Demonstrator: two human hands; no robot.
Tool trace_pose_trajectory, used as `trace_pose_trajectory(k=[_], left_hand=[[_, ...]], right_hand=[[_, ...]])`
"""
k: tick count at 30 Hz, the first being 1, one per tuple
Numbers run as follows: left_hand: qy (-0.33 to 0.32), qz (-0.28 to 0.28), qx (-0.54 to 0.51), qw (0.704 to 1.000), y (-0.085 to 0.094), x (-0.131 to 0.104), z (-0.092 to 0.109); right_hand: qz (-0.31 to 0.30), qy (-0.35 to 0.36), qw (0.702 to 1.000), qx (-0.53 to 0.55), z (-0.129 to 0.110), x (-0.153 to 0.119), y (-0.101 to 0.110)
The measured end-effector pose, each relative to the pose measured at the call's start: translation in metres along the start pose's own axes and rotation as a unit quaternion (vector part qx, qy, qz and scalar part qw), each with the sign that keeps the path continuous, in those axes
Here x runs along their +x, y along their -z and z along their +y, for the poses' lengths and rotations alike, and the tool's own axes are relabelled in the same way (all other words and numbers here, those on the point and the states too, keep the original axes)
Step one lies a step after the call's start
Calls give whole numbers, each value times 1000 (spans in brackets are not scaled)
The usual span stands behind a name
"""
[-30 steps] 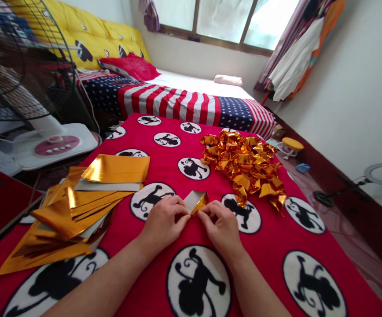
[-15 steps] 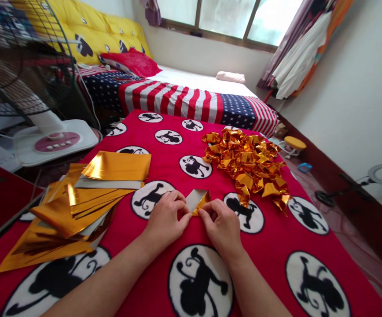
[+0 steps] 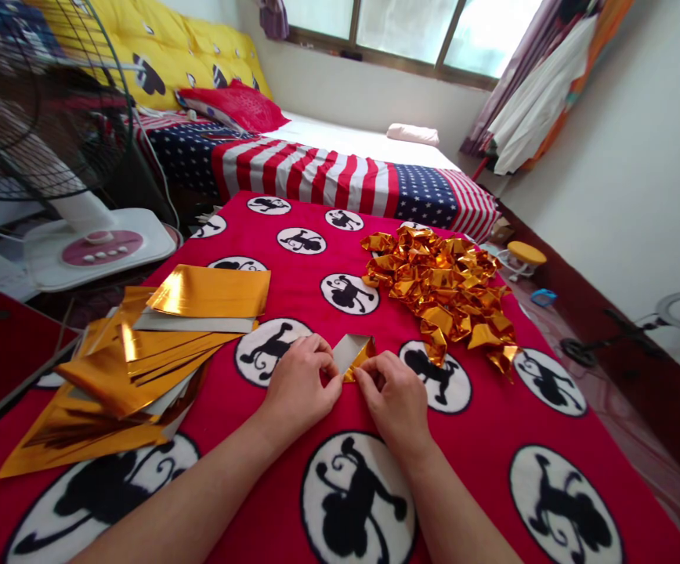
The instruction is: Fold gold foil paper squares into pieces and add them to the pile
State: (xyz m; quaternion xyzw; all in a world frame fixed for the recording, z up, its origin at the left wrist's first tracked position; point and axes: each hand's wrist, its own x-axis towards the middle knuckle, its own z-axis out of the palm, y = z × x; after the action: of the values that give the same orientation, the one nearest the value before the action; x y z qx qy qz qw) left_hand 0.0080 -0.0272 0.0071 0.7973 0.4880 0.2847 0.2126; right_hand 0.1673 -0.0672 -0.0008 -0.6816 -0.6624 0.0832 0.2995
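A small sheet of gold foil paper (image 3: 352, 352), grey on its inner side, lies partly folded on the red patterned cloth. My left hand (image 3: 305, 380) pinches its left edge between thumb and fingers. On the other side, my right hand (image 3: 396, 395) has thumb and forefinger closed on the near right corner, where a gold flap is turned over. Flat gold foil sheets (image 3: 140, 368) are stacked loosely to the left, some with the grey side up. Beyond my right hand sits a heap of folded gold foil pieces (image 3: 446, 286).
The red cloth (image 3: 463, 486) with monkey prints covers the surface under my hands. At left stands a white fan (image 3: 99, 243). A bed with a flag-patterned cover (image 3: 316, 176) is behind, and a yellow stool (image 3: 526, 252) is on the floor at right.
The view has shifted very slightly. Both hands stay on the foil paper in nearly the same pose, and the pile and heap are unchanged.
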Motion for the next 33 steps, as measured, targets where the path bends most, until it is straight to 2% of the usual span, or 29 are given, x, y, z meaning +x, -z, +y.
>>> trace_pose_trajectory(k=[5, 13, 18, 27, 33], left_hand=[[-7, 10, 13, 1000, -1, 0, 1], [15, -4, 31, 999, -1, 0, 5], [4, -13, 18, 1000, 1, 0, 4], [-3, -30, 28, 999, 1, 1, 4], [-7, -27, 19, 999, 0, 1, 1]], right_hand=[[0, 0, 1000, -6, -2, 1, 0], [-2, 3, 1000, -10, -2, 1, 0], [-7, -1, 1000, -21, -4, 1, 1], [-5, -67, 996, -57, -10, 4, -1], [11, -36, 994, -98, -18, 0, -6]])
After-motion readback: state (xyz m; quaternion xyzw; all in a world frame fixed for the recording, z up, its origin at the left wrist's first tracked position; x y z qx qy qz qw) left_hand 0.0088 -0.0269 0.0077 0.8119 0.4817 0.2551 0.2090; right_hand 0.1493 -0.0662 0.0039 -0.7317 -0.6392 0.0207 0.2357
